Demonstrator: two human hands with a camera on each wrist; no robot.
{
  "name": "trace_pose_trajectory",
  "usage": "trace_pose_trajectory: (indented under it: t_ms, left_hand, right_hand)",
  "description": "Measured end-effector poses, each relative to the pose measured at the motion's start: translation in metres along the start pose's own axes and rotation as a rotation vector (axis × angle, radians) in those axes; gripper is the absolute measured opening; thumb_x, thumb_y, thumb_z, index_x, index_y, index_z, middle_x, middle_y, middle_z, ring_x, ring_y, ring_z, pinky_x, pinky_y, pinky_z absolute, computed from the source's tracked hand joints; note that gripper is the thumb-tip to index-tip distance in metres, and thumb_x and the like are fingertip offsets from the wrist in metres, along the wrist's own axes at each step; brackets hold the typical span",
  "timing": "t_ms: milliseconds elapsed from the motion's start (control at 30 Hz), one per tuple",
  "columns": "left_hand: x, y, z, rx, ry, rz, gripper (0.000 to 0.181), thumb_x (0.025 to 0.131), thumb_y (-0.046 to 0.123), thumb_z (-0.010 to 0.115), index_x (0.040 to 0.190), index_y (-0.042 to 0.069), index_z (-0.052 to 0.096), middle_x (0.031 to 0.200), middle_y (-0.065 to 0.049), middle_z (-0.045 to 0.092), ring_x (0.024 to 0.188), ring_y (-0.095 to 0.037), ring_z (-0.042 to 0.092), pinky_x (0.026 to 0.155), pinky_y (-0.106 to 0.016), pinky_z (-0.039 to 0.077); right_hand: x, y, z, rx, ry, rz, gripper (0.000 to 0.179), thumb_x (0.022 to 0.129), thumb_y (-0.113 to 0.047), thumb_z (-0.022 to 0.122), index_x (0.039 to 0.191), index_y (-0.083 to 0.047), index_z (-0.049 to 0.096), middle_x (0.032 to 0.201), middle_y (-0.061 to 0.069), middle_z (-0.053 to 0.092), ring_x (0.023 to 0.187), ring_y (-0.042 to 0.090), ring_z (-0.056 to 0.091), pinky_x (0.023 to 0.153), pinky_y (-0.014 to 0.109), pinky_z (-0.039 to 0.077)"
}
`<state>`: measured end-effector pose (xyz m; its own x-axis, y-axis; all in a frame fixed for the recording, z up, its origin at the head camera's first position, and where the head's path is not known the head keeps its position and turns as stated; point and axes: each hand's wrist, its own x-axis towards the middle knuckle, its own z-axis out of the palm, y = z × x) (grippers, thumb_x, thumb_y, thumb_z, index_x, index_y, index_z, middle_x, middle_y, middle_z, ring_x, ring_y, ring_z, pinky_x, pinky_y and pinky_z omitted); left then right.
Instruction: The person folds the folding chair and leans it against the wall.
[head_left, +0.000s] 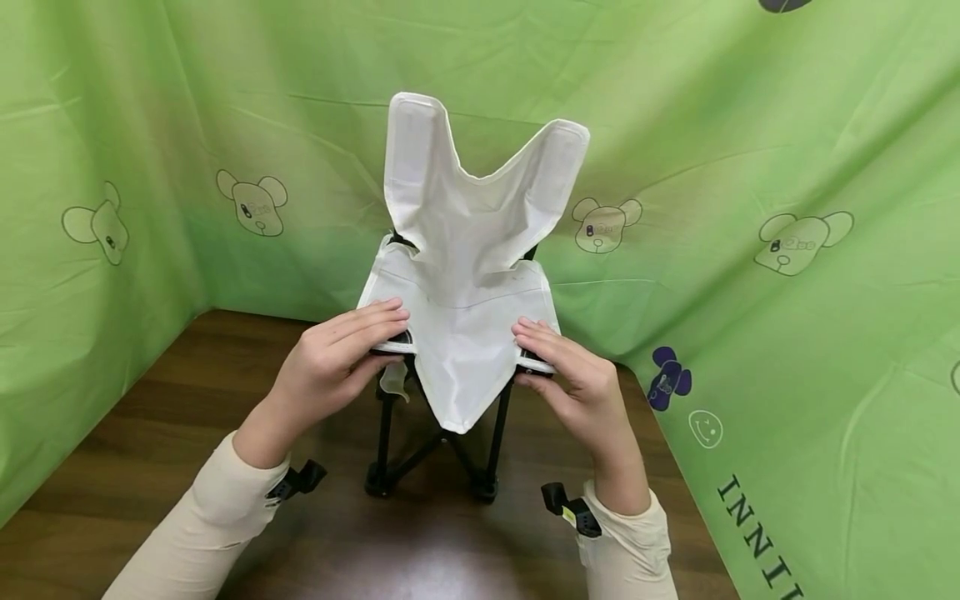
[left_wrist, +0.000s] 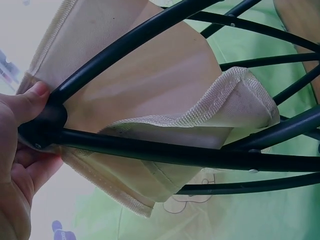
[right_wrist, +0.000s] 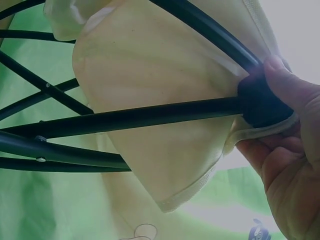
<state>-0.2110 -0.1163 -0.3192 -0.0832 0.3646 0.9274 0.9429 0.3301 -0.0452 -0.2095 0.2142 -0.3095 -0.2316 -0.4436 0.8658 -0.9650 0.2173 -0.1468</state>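
A small folding chair with a white fabric seat (head_left: 465, 329) and black legs (head_left: 500, 433) stands upright in the middle of the head view. Its fabric back (head_left: 480, 208) rises into two flaps behind the seat. My left hand (head_left: 330, 354) grips the front left corner, fingers on top and thumb beneath. At the front right corner, my right hand (head_left: 581, 383) holds on the same way. From below, the left wrist view shows the thumb against a black corner joint (left_wrist: 52, 120). The right wrist view shows the other corner joint (right_wrist: 260, 102) pinched between thumb and fingers.
The chair's feet (head_left: 483, 486) rest on a dark wood-grain surface (head_left: 187, 417). Green cloth (head_left: 300, 125) printed with bear heads hangs behind and along both sides. A translucent strip (head_left: 393, 379) dangles below the front left corner.
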Motion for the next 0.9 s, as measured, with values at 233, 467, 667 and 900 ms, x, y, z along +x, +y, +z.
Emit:
trace_pose_trajectory:
  t_ms: [233, 467, 667, 900]
  left_hand:
    - [0.005, 0.000, 0.001, -0.016, -0.005, -0.001, 0.039, 0.082, 0.000, 0.083, 0.119, -0.006, 0.072, 0.119, -0.019, 0.074, 0.114, -0.039, 0.070, 0.105, -0.039, 0.052]
    - [0.013, 0.000, 0.004, -0.018, 0.003, 0.003, 0.041, 0.078, -0.003, 0.085, 0.117, -0.006, 0.073, 0.117, -0.019, 0.074, 0.114, -0.038, 0.070, 0.104, -0.038, 0.053]
    - [0.018, -0.003, 0.008, -0.021, -0.002, -0.009, 0.042, 0.078, -0.003, 0.085, 0.118, -0.006, 0.073, 0.119, -0.018, 0.074, 0.116, -0.036, 0.069, 0.105, -0.038, 0.052]
    - [0.018, -0.007, 0.009, -0.040, -0.002, -0.010, 0.035, 0.085, 0.003, 0.082, 0.117, -0.006, 0.073, 0.119, -0.018, 0.074, 0.116, -0.037, 0.069, 0.105, -0.039, 0.052]
  right_hand:
    - [0.005, -0.002, 0.001, 0.009, 0.006, -0.007, 0.039, 0.087, -0.009, 0.081, 0.118, 0.011, 0.071, 0.122, 0.027, 0.070, 0.123, 0.037, 0.065, 0.110, 0.044, 0.047]
    - [0.012, -0.002, 0.001, 0.008, 0.008, -0.028, 0.039, 0.088, -0.010, 0.080, 0.118, 0.012, 0.070, 0.122, 0.028, 0.070, 0.123, 0.038, 0.065, 0.110, 0.044, 0.047]
    - [0.017, 0.000, 0.000, -0.003, 0.004, -0.029, 0.040, 0.087, -0.009, 0.080, 0.119, 0.011, 0.070, 0.123, 0.027, 0.070, 0.124, 0.037, 0.065, 0.110, 0.044, 0.047]
    - [0.021, 0.002, 0.004, 0.017, -0.006, -0.030, 0.039, 0.091, -0.014, 0.077, 0.120, 0.012, 0.070, 0.123, 0.028, 0.069, 0.124, 0.038, 0.064, 0.110, 0.044, 0.047]
